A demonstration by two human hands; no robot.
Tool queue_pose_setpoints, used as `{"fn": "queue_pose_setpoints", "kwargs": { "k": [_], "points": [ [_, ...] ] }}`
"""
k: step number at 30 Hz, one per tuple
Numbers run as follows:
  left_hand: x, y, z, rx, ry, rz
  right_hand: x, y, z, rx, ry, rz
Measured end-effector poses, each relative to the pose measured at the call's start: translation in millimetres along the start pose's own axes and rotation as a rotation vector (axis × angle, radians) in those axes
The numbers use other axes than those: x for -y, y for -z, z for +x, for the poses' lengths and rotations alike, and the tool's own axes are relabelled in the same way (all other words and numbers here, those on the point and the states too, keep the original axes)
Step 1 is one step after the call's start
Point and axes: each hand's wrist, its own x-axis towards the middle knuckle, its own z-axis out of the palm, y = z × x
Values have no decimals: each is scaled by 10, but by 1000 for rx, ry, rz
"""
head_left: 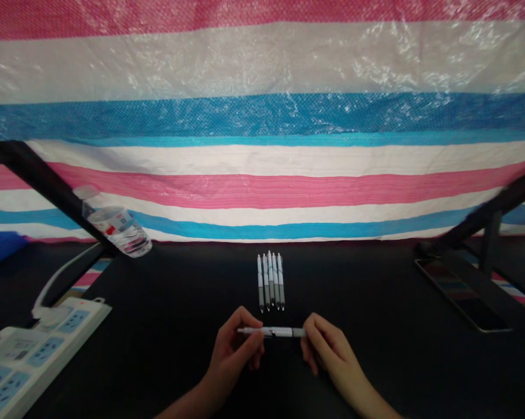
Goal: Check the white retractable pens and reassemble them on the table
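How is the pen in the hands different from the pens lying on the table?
The held pen lies sideways between the left hand and right hand; the row of pens points away from the person. The held pen is gripped and alone; the row of pens rests side by side on the table. Both look white and grey.

bare left hand (238,348) and bare right hand (329,351), forearms (187,404) likewise bare

white pen (273,332), horizontal, held at both ends
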Motion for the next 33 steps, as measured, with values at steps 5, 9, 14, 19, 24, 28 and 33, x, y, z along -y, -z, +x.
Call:
{"fn": "queue_pose_setpoints", "kwargs": {
  "k": [5, 9, 14, 19, 24, 28, 33],
  "points": [
    [0, 11, -2, -21, -15, -17, -33, 1, 13, 63, -100, 72],
    [17, 28, 12, -20, -23, -34, -53, -1, 16, 31, -91, 57],
    [16, 35, 17, -28, -16, -49, -46, 5, 11, 15, -92, 97],
    [4, 37, 19, -33, -6, -53, -49, 19, 23, -20, -99, 81],
    [-4, 39, 24, -51, -9, -58, -20, 17, 25, -19, -116, 66],
    [-31, 40, 28, -62, -6, -41, -10, 9, 22, -52, -75, 75],
    [-60, 31, 35, -69, -17, -44, -38, 19, 27, -22, -93, 119]
  ]
}}
